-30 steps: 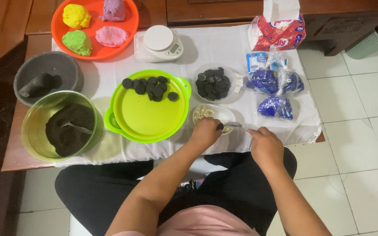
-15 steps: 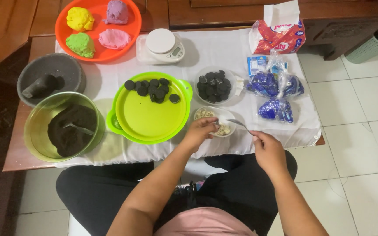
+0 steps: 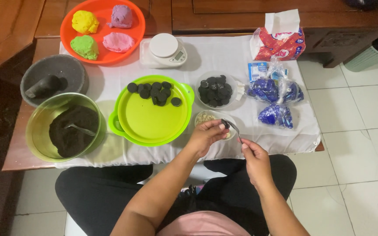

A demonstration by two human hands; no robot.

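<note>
Hands over the near edge of a white cloth (image 3: 224, 52), above a small clear bowl (image 3: 206, 117) of pale filling. Left hand (image 3: 206, 136): fingers curled shut around a dark cookie (image 3: 225, 124), which shows only at the fingertips, directly over the bowl's right half. Right hand (image 3: 255, 159): fingers pinched together on the handle of a metal spoon (image 3: 234, 127); the spoon slants up and left from the hand, its tip touching the cookie, so the cookie lies at the far end of the spoon, just beside the left fingertips and a little apart from the right hand. Behind the bowl: a clear bowl of whole dark cookies (image 3: 215, 90). To its left: a green plate (image 3: 153, 112) with a cluster of dark cookie halves (image 3: 155, 91) along its far rim. Further left: a green glass bowl (image 3: 38, 126) holding dark crumbs and a second spoon (image 3: 80, 129); behind it a grey mortar (image 3: 66, 70) with pestle. Far side: an orange tray (image 3: 106, 26) with four dough balls, yellow, purple, green and pink; a white kitchen scale (image 3: 164, 50); a red tissue pack (image 3: 281, 41). Right side: three blue wrapped packets (image 3: 276, 98) in clear bags.
</note>
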